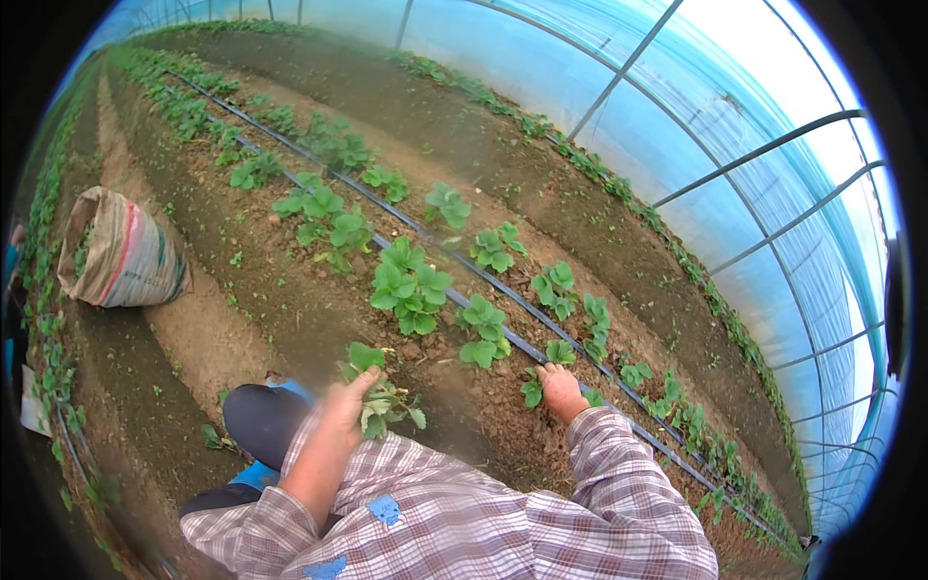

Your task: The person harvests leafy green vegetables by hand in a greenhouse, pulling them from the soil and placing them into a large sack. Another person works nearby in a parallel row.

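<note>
My left hand (346, 406) holds a loose bunch of strawberry leaves (384, 407) above my lap, some of them pale and turned underside out. My right hand (562, 393) is down at the raised soil bed, its fingers curled in at a small strawberry plant (532, 394). Leaves show on both sides of that hand, while its fingertips are hidden. Just beyond it stands a leafy strawberry plant (484, 330), rooted in the bed. Bare, crumbly soil (507, 428) lies between my two hands.
Two dark drip-irrigation hoses (500, 326) run along the bed between rows of strawberry plants (409, 286). A woven sack (138, 250) with greenery inside stands open in the left furrow (206, 341). Plastic greenhouse sheeting (652, 138) on metal hoops rises at right. Part of another person shows at the far left edge.
</note>
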Demonstrator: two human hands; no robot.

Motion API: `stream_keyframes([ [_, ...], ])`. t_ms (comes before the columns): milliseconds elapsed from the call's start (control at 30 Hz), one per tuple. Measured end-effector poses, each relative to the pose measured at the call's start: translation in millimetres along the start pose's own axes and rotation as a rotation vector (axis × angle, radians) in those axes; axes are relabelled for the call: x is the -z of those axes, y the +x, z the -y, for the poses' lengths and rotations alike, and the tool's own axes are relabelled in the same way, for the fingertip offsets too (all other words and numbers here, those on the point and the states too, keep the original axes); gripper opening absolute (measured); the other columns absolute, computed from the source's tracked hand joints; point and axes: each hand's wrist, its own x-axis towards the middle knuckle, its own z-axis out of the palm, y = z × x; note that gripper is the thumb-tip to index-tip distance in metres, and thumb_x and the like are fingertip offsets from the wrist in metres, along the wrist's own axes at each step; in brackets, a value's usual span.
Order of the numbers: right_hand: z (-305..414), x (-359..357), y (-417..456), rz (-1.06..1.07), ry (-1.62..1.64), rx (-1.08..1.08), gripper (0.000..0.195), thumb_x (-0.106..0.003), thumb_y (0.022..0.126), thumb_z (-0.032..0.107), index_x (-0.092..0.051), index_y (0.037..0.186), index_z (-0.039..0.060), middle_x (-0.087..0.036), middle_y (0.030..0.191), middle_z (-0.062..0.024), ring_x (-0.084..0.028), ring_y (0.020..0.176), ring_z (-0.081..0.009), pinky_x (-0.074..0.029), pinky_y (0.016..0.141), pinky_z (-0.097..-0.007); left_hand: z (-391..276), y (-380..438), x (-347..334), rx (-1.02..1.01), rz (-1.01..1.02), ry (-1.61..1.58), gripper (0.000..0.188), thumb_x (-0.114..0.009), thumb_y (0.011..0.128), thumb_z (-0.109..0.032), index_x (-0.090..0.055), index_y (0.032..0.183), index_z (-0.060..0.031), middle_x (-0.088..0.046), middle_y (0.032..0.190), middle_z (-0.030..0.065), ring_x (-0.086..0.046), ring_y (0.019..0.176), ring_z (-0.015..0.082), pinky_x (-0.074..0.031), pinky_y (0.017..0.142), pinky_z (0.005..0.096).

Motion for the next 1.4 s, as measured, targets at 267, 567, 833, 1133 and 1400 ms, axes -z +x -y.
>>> stream_keyframes([
  [267,-3.3,6.6,7.9,0.209,-0.246,0.072,0.017,-0.052,0.082,0.016,-0.063,0.089,0.0057,-0.058,0.106,-0.0121,-0.057,0.098,-0.0265,-0.049,0.076,-0.0369,-0.1,-2.2,-4.1,-0.006,-0.006,-0.020,0.029,-0.068,0.082,-0.016,-0.056,0.105,-0.0023,-0.062,0.090,0.0090,-0.062,0.075,0.0221,-0.054,0.063,0.0370],
  [567,9.4,27.8,15.9,0.486,-0.082,-0.082,0.026,-0.042,0.089,0.018,-0.054,0.104,0.0010,-0.066,0.095,-0.0171,-0.063,0.093,-0.0320,-0.048,0.079,-0.0423,1.1,0.7,-5.1,-0.029,-0.027,0.009,0.027,-0.068,0.083,-0.020,-0.059,0.099,0.0004,-0.063,0.086,0.0091,-0.064,0.070,0.0198,-0.055,0.055,0.0324],
  [833,-9.6,1.5,25.0,0.447,-0.034,-0.058,0.026,-0.053,0.080,0.024,-0.061,0.095,0.0045,-0.066,0.085,-0.0179,-0.064,0.082,-0.0348,-0.050,0.070,-0.0446,0.8,0.8,-6.9,-0.002,-0.028,0.028,0.026,-0.068,0.082,-0.018,-0.059,0.099,-0.0001,-0.063,0.086,0.0094,-0.062,0.073,0.0213,-0.053,0.063,0.0353],
  [1133,-62.9,-36.9,-5.8,0.417,0.339,-0.584,0.033,-0.049,0.081,0.024,-0.064,0.092,-0.0028,-0.062,0.096,-0.0263,-0.060,0.094,-0.0395,-0.048,0.080,-0.0448,-4.4,-4.4,-5.1,0.002,-0.018,-0.037,0.026,-0.068,0.083,-0.019,-0.058,0.099,-0.0008,-0.064,0.087,0.0088,-0.063,0.069,0.0198,-0.055,0.056,0.0328],
  [1400,15.9,61.0,-6.1,0.078,0.690,-0.565,0.038,-0.042,0.091,0.039,-0.062,0.092,0.0064,-0.065,0.086,-0.0203,-0.062,0.082,-0.0384,-0.049,0.069,-0.0429,6.1,4.1,-16.5,0.081,0.096,0.059,0.026,-0.071,0.079,-0.014,-0.059,0.098,-0.0013,-0.063,0.087,0.0081,-0.063,0.071,0.0196,-0.055,0.057,0.0326],
])
